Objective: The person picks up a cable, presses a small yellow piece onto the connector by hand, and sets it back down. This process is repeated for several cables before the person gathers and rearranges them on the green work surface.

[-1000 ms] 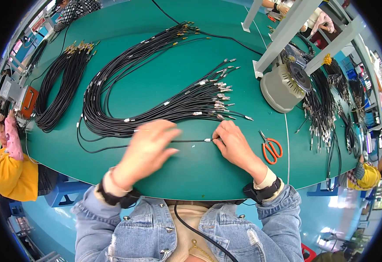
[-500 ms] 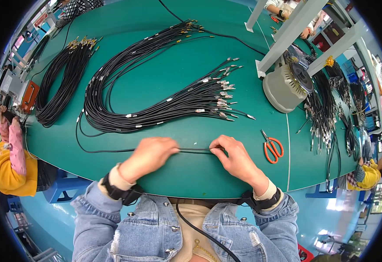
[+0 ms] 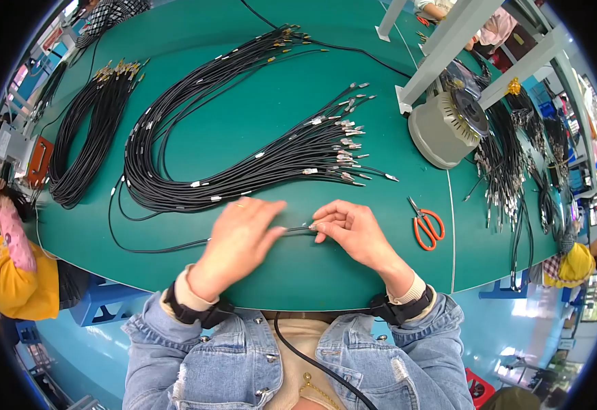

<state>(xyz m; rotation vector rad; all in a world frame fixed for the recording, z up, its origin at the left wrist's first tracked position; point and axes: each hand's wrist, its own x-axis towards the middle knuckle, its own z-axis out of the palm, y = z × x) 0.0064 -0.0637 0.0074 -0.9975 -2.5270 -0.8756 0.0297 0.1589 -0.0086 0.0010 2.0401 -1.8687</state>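
My left hand [image 3: 239, 236] and my right hand [image 3: 352, 231] pinch one thin black cable [image 3: 155, 249] between them, low over the near part of the green table [image 3: 244, 116]. The cable's metal end sits at my right fingertips, and its free length trails left in a loop. Just beyond my hands lies a big looped bundle of black cables [image 3: 244, 171] with metal connectors fanned out at the right.
Orange-handled scissors [image 3: 425, 225] lie right of my right hand. A grey round machine [image 3: 449, 126] stands at the back right by white frame posts. A second cable bundle [image 3: 87, 137] lies far left. More cables hang at the right edge. A person in yellow sits at the left.
Both hands have shifted right along the cable and come closer together; the cable end now rests at my right fingertips.
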